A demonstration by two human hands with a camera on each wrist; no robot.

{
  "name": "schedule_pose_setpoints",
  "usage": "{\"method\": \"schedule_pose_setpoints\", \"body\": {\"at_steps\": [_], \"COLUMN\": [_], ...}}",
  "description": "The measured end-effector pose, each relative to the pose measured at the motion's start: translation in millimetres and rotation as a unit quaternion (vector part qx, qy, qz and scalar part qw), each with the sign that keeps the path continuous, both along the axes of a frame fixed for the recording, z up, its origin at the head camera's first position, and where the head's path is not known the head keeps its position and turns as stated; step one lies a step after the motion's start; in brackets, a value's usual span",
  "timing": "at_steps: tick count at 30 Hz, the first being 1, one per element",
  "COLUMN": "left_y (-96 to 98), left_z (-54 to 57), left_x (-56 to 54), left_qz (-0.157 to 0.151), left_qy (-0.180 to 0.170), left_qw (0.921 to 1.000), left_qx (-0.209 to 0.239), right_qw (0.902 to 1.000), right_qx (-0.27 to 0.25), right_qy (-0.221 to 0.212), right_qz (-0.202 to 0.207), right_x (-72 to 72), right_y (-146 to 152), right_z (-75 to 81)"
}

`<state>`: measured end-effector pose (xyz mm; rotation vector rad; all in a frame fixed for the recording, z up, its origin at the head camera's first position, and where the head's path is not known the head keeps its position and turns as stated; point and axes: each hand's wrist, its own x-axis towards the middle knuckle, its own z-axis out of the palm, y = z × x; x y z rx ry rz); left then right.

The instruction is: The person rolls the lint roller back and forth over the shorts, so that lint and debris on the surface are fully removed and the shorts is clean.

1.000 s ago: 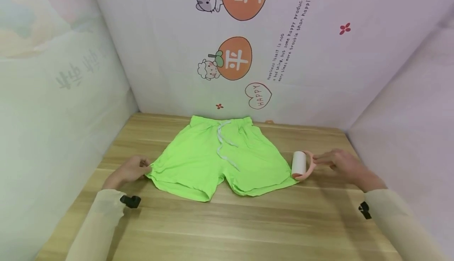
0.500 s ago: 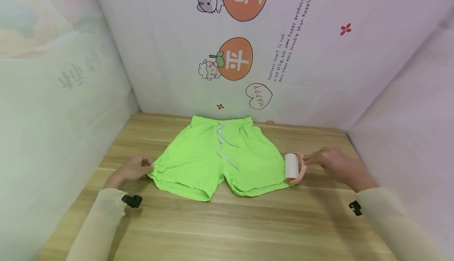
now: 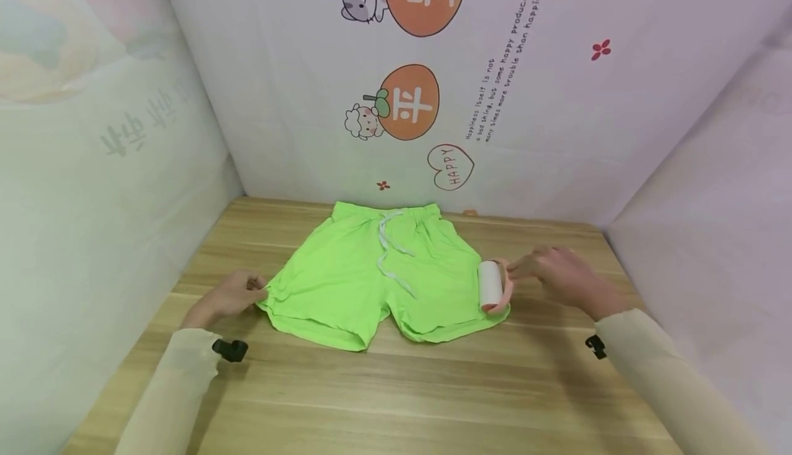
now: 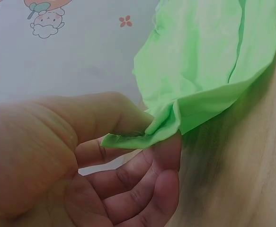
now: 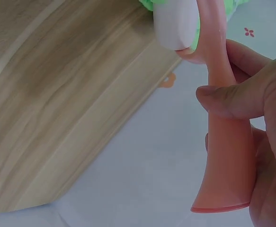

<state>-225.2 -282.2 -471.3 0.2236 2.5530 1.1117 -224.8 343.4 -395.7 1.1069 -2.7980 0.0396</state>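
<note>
Bright green shorts [image 3: 334,269] with a white drawstring [image 3: 385,242] lie spread on a wooden table. My left hand [image 3: 230,295] pinches the hem at the left leg's outer corner; the left wrist view shows the green cloth [image 4: 161,125] between thumb and fingers, lifted a little there. My right hand [image 3: 566,276] grips the pink handle [image 5: 230,156] of a lint roller [image 3: 491,285]. Its white roll [image 5: 175,23] rests on the outer edge of the right leg, near the hem.
The wooden tabletop [image 3: 371,400] runs toward me in front of the shorts. A printed white sheet [image 3: 297,97] stands behind the table, and pale sheets [image 3: 111,207] close in both sides.
My right hand and the lint roller have moved left, from the right leg's hem corner further onto the cloth. The left hand keeps its pinch in nearly the same place.
</note>
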Motion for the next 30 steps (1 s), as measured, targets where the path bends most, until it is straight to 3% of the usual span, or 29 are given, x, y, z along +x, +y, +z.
{"method": "schedule_pose_setpoints", "body": {"at_steps": [6, 11, 21, 30], "left_y": [1.7, 1.9, 1.6, 0.4], "left_z": [2.5, 0.8, 1.6, 3.3], "left_x": [-0.3, -1.6, -2.2, -3.5], "left_qz": [0.002, 0.004, 0.002, 0.002], "left_qy": [-0.004, -0.006, -0.009, -0.009], "left_qw": [1.0, 1.0, 1.0, 0.9999], "left_qx": [-0.001, -0.003, 0.003, 0.005], "right_qw": [0.9996, 0.9994, 0.9983, 0.9964], "right_qx": [0.02, 0.008, -0.036, -0.043], "right_qy": [-0.008, -0.019, -0.046, -0.063], "right_qz": [-0.015, -0.028, 0.009, 0.038], "right_x": [-8.9, -19.6, -40.2, -57.8], "right_y": [-21.7, -39.0, -73.9, -107.3], "right_z": [1.0, -3.2, -5.4, -11.7]}}
